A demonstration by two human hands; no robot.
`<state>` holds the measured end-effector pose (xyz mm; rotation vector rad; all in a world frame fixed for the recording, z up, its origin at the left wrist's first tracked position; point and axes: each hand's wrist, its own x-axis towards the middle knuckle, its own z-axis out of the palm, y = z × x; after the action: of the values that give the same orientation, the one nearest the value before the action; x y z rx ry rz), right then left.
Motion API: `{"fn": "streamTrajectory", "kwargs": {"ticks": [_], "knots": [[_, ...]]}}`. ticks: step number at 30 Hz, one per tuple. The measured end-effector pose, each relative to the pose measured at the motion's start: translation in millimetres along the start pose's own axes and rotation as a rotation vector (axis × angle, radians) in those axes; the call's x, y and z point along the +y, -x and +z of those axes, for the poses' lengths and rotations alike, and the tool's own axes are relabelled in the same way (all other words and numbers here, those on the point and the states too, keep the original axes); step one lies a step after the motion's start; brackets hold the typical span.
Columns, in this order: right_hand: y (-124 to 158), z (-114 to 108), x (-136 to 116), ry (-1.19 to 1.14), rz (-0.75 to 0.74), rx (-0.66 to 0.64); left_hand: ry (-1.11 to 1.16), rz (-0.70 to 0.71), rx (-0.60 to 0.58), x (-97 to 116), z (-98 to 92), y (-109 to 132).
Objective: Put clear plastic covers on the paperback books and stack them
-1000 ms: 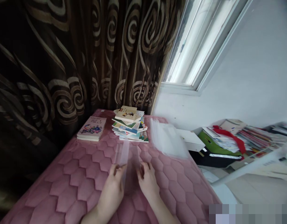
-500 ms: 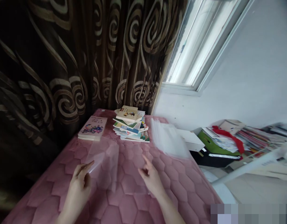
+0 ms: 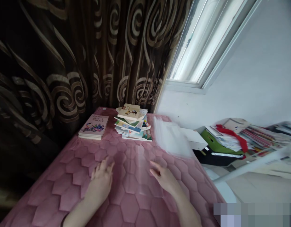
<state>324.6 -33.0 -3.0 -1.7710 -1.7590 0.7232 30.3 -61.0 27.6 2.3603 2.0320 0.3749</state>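
A clear plastic sheet point(image 3: 133, 170) lies spread flat on the pink quilted surface point(image 3: 65, 176) in front of me. My left hand point(image 3: 101, 181) rests flat on its left part, fingers spread. My right hand point(image 3: 165, 178) lies on its right edge, fingers stretched out. Beyond the sheet, a messy stack of colourful books point(image 3: 132, 123) stands at the far end. A thin pink book point(image 3: 94, 126) lies to the left of the stack. A pile of clear plastic sheets point(image 3: 170, 138) sits to the right of it.
A dark curtain with swirl patterns point(image 3: 77, 56) hangs behind the surface. A window point(image 3: 207, 44) is at the upper right. To the right, lower down, stand a white box point(image 3: 195, 140), a green box point(image 3: 213, 142) and heaps of papers point(image 3: 254, 138).
The plastic sheet was folded narrow between both hands, then my left hand lifted its flap open to the left. Now it lies unfolded and both hands press flat on it.
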Motion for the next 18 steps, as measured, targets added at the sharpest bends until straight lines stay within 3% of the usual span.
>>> {"fn": "streamTrajectory", "kwargs": {"ticks": [4,7,10,13,15,18], "knots": [[0,-3,2,-0.022,-0.002,-0.020,0.207,0.320,-0.185,39,0.7,-15],[2,-6,4,-0.052,0.010,-0.054,0.275,0.487,-0.310,52,14.6,-17],[1,-2,4,0.013,0.030,-0.027,0.268,0.518,-0.353,53,29.7,-11],[-4,2,-6,0.143,-0.011,0.183,0.263,0.509,-0.318,51,37.6,-7],[-14,-1,-22,0.166,-0.084,0.316,0.274,0.512,-0.321,51,38.2,-7],[-47,-16,-62,0.032,-0.185,0.381,0.297,0.511,-0.351,52,35.5,-10]]}}
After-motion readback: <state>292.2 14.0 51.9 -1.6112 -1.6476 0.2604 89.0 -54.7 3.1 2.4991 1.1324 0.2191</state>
